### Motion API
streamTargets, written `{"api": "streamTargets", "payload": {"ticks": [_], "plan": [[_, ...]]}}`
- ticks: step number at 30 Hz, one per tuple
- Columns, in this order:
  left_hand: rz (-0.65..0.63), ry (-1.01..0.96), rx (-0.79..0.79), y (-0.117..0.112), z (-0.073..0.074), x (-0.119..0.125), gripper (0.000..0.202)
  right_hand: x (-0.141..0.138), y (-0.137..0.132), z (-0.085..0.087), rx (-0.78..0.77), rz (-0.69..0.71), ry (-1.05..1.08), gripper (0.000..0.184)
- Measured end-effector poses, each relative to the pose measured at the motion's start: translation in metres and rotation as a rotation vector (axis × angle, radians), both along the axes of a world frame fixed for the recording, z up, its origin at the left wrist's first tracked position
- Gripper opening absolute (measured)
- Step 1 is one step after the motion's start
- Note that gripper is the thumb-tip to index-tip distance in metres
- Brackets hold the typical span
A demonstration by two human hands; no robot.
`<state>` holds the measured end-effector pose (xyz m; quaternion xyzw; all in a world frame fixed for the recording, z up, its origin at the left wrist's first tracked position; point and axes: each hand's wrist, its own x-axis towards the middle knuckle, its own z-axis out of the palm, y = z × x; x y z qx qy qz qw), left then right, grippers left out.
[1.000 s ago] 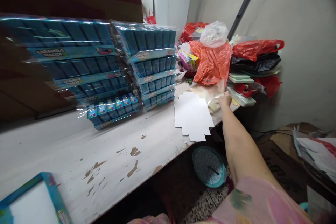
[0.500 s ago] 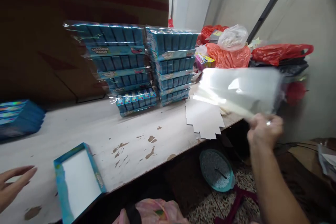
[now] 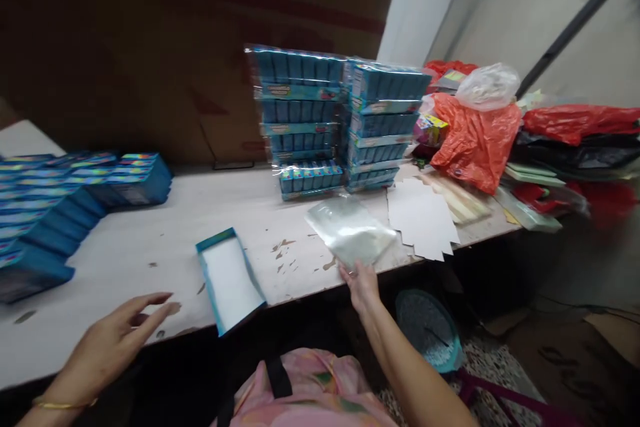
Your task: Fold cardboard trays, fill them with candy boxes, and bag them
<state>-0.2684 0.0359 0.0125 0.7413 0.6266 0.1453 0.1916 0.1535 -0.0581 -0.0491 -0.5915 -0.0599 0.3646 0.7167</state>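
My right hand [image 3: 361, 284] grips the near edge of a clear plastic bag [image 3: 349, 229] that lies on the white table [image 3: 150, 240] near its front edge. My left hand [image 3: 120, 337] hovers open over the table's near left, fingers stretched toward an open blue tray box [image 3: 230, 278] with a white inside. The tray overhangs the table's front edge a little. White cardboard cutouts [image 3: 423, 217] lie just right of the bag.
Wrapped stacks of blue candy boxes [image 3: 337, 121] stand at the back. More blue boxes [image 3: 60, 203] are piled at the left. Orange and red plastic bags [image 3: 475, 130] crowd the right end. A teal round basket [image 3: 430, 330] sits on the floor below.
My right hand has carried the clear bag from the right end down onto the table. My left hand has come further in. The view has swung left.
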Motion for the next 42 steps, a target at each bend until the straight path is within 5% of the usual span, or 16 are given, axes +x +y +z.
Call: {"api": "streamTargets", "payload": {"ticks": [3,5,9,14,18,23,28,32,35,42], "plan": [[-0.038,-0.093,-0.057,-0.029,-0.002,-0.007,0.038,0.006,-0.04,0.004,-0.243,0.413,-0.077,0.031],[-0.01,-0.102,-0.05,-0.041,-0.006,-0.02,0.039,0.015,-0.059,0.003,-0.407,0.645,-0.382,0.023],[0.087,-0.113,-0.001,-0.047,-0.013,-0.046,0.037,-0.013,-0.028,0.016,-0.276,0.826,-0.829,0.018],[0.324,-0.176,0.254,-0.024,-0.017,-0.081,0.038,-0.148,0.084,0.063,0.195,1.263,-1.092,0.025],[0.459,-0.222,0.305,-0.007,-0.018,-0.115,0.043,-0.247,0.195,0.074,0.461,1.251,-1.311,0.04],[0.352,-0.357,0.189,0.023,-0.017,-0.125,0.041,-0.329,0.344,0.08,0.281,1.136,-1.606,0.098],[0.249,-0.421,0.132,0.069,-0.015,-0.121,0.038,-0.385,0.453,0.103,0.028,1.392,-1.746,0.119],[0.24,-0.493,0.115,0.105,-0.021,-0.118,0.036,-0.409,0.498,0.108,-0.204,1.653,-1.746,0.124],[0.241,-0.583,0.079,0.131,-0.027,-0.111,0.036,-0.407,0.511,0.108,-0.183,1.73,-1.828,0.119],[0.212,-0.715,0.1,0.185,-0.026,-0.086,0.05,-0.356,0.475,0.109,0.017,1.823,-1.978,0.115]]}}
